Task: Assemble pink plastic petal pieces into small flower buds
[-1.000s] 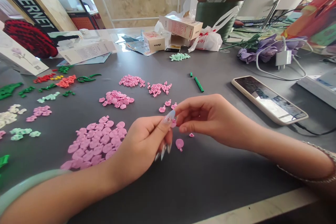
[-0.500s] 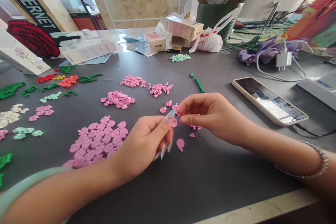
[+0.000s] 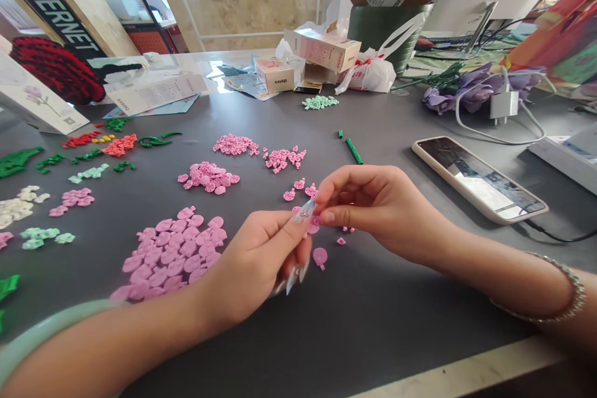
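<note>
Head view: left hand (image 3: 255, 259) shifted slightly rightward, nearer right hand (image 3: 380, 211)

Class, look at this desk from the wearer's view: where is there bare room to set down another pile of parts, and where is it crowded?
Bare grey tabletop lies between the green rod and the phone, above the right hand. Another patch sits below the right forearm, near the table's front edge. It is crowded left of the left hand, among pink pieces and coloured pieces.

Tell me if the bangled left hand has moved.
Yes, slightly downward: the left hand now sits lower beside the round pink plastic disc on the grey table.
</note>
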`<state>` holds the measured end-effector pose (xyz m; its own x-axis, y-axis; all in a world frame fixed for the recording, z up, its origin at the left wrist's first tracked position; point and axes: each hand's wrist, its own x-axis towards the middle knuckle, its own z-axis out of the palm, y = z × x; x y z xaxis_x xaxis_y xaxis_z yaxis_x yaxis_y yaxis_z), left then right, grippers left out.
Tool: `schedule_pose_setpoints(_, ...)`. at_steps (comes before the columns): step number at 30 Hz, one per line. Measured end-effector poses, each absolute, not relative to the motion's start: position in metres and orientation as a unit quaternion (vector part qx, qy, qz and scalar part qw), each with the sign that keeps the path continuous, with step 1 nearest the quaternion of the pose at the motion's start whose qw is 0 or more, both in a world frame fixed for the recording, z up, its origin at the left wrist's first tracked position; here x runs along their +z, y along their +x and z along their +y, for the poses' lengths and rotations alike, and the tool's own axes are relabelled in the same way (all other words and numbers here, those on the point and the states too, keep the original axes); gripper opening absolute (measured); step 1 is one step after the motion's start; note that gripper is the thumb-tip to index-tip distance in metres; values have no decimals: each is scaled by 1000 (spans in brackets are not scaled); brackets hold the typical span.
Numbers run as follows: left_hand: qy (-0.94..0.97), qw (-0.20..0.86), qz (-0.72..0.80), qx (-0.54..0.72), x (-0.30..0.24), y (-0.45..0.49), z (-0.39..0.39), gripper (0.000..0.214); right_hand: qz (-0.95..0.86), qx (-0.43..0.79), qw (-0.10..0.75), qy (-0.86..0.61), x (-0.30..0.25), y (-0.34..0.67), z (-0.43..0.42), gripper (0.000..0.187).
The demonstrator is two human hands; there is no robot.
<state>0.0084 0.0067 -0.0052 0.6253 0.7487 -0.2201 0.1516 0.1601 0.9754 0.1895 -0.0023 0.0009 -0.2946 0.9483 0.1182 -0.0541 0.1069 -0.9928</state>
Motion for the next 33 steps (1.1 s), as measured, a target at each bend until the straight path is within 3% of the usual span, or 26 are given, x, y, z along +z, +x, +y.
schedule_pose_setpoints(16,724,529,370,242,-3,7,2,43,-587,568,451,-361,2,188,-4,15)
schedule_pose_setpoints(26,764,473,362,250,-2,7,2,43,-588,608,383,-371,3,189,-5,14)
schedule_pose_setpoints(33,780,445,366,245,-2,7,0,42,-605,589,382,-377,3,187,-7,13)
